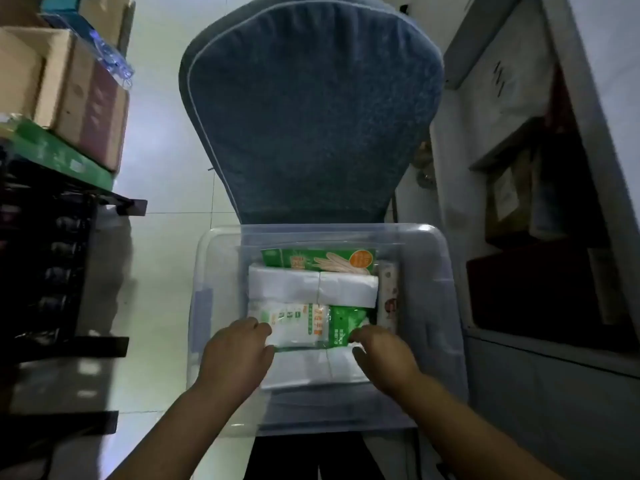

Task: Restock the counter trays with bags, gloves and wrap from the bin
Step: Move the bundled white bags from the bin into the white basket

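A clear plastic bin [433, 271] rests on a blue padded chair [311, 109]. Inside lie a green-and-white glove pack [304, 323], white folded bag bundles [311, 285], a green box printed with gloves [318, 259] at the far side and a narrow wrap box [388, 292] on the right. My left hand [235, 351] grips the glove pack's left edge. My right hand [384, 351] pinches its right, green end. A second white bundle [311, 368] lies under the pack, nearer me.
Cardboard boxes [69, 91] are stacked on a black rack [69, 237] at the left. A grey cabinet with dark shelves [554, 237] stands at the right. White tiled floor [162, 168] runs between rack and chair.
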A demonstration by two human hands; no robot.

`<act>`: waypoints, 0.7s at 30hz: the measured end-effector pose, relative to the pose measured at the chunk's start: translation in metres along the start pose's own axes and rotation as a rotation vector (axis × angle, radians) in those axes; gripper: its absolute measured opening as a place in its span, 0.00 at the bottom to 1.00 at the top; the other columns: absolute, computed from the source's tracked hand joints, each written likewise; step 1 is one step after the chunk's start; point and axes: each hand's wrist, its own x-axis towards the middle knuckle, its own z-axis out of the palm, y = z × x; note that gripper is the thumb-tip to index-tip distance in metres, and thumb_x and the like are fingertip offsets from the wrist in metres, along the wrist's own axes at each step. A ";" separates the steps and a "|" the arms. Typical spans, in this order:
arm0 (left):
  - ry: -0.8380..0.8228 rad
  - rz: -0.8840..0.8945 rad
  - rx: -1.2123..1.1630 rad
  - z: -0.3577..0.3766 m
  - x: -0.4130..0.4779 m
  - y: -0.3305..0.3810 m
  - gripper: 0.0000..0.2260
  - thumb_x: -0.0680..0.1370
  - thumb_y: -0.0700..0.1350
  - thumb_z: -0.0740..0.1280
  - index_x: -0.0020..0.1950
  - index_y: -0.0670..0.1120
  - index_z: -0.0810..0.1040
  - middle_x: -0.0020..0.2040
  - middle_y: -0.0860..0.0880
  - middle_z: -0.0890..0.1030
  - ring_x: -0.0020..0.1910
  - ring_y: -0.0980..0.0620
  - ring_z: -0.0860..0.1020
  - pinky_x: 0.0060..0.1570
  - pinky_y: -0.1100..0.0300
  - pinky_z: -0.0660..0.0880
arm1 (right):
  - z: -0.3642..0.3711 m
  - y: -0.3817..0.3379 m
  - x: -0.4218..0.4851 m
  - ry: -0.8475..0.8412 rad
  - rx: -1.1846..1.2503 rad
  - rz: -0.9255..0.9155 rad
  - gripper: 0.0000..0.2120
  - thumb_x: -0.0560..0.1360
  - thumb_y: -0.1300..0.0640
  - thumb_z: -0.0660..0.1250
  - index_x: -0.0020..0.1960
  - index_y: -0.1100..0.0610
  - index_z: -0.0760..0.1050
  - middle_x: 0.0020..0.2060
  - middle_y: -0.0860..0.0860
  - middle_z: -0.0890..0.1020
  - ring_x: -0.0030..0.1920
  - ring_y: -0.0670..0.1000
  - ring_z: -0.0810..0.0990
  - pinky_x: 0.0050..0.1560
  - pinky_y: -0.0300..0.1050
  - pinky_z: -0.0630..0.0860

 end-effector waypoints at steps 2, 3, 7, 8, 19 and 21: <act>-0.010 -0.025 -0.093 0.009 0.012 -0.007 0.07 0.69 0.46 0.71 0.45 0.47 0.82 0.39 0.48 0.81 0.37 0.47 0.79 0.31 0.57 0.74 | 0.006 0.000 0.031 0.050 -0.010 -0.026 0.15 0.73 0.65 0.61 0.58 0.57 0.77 0.54 0.56 0.81 0.53 0.58 0.79 0.51 0.49 0.77; 0.020 -0.018 -0.118 0.014 0.018 -0.011 0.08 0.71 0.46 0.70 0.48 0.46 0.82 0.41 0.47 0.82 0.39 0.46 0.80 0.33 0.57 0.74 | 0.009 0.001 0.048 0.087 -0.044 -0.059 0.17 0.70 0.68 0.63 0.57 0.59 0.78 0.53 0.58 0.82 0.52 0.60 0.80 0.50 0.50 0.78; 0.043 -0.012 -0.155 0.024 0.040 -0.021 0.10 0.73 0.46 0.68 0.52 0.46 0.81 0.44 0.46 0.82 0.42 0.45 0.80 0.36 0.58 0.72 | 0.020 0.013 0.108 0.172 -0.137 -0.095 0.24 0.62 0.70 0.71 0.59 0.64 0.76 0.55 0.63 0.81 0.52 0.63 0.81 0.52 0.57 0.79; 0.032 -0.009 -0.153 0.025 0.045 -0.022 0.09 0.73 0.46 0.69 0.51 0.45 0.81 0.44 0.46 0.82 0.42 0.45 0.80 0.36 0.57 0.73 | 0.020 0.014 0.116 0.186 -0.160 -0.094 0.25 0.64 0.68 0.71 0.61 0.64 0.75 0.58 0.63 0.80 0.55 0.63 0.80 0.55 0.56 0.77; 0.025 0.111 0.021 0.048 0.080 -0.023 0.12 0.59 0.43 0.78 0.40 0.46 0.82 0.32 0.49 0.80 0.29 0.48 0.79 0.22 0.59 0.73 | 0.038 0.011 0.126 0.029 -0.192 0.012 0.18 0.72 0.55 0.68 0.61 0.56 0.73 0.57 0.58 0.76 0.55 0.61 0.75 0.50 0.50 0.72; 0.082 0.151 0.076 0.044 0.088 -0.014 0.21 0.54 0.43 0.79 0.45 0.46 0.82 0.38 0.48 0.83 0.34 0.48 0.81 0.28 0.58 0.77 | 0.037 0.009 0.117 0.016 -0.146 -0.013 0.17 0.74 0.58 0.64 0.62 0.56 0.70 0.53 0.57 0.80 0.50 0.61 0.79 0.42 0.49 0.73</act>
